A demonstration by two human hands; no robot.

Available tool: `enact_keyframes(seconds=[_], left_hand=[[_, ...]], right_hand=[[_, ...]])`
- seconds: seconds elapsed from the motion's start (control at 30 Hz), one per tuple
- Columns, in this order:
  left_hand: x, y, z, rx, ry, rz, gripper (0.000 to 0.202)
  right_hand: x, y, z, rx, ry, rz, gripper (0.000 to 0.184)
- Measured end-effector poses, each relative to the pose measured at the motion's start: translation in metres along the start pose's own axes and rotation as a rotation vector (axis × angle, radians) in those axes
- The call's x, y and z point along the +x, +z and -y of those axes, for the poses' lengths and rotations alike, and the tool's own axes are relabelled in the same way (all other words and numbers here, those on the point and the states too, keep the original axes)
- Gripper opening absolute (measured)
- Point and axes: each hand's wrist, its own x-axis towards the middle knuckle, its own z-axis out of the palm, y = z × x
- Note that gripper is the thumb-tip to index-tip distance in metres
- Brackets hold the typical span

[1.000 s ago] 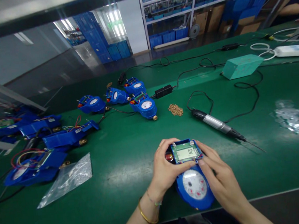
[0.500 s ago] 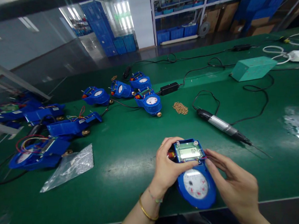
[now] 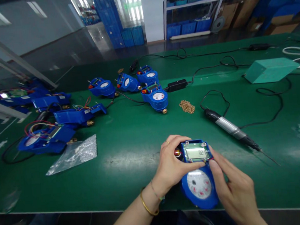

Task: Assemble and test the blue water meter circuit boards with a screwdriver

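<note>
Head view: held a blue meter point(image 3: 199, 188) with both hands at the near edge of the green bench point(image 3: 133, 168), dial face up, just short of the front rim. Wrapped the left hand point(image 3: 172, 164) round the left side of its upper housing, fingers curled over the far edge, thumb laid along the lower edge of the display board point(image 3: 196, 152). Pressed the right hand point(image 3: 235, 192) against the right side, thumb at the board's lower right corner, fingers narrow and close together. Had the board sitting in the housing just above the round dial, screen pale. Had an electric screwdriver point(image 3: 229, 129) lying apart to the right, tip pointing right, black cable looping behind it. Had a small heap of brass screws point(image 3: 187, 106) farther back, beside more meters point(image 3: 156, 96) near a black adapter point(image 3: 177, 85). Had a clear plastic bag point(image 3: 74, 154) flat on the bench to the left, and a teal box point(image 3: 269, 70) far off at the right rear.
</note>
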Motion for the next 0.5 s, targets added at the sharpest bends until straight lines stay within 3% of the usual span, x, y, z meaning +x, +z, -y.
enact_keyframes(seconds=[0.17,0.33,0.5], left_hand=[[-0.001,-0.008,-0.002,0.109,-0.022,0.049,0.058],[-0.001,-0.023,0.003,-0.022,0.055,0.213,0.063],[-0.002,-0.026,0.008,-0.045,0.074,0.209,0.055]], right_hand=[[-0.003,0.002,0.000,-0.052,0.067,0.042,0.043],[-0.006,0.000,-0.004,-0.060,0.125,0.111,0.045],[-0.008,0.001,-0.006,-0.006,0.227,0.145,0.050]])
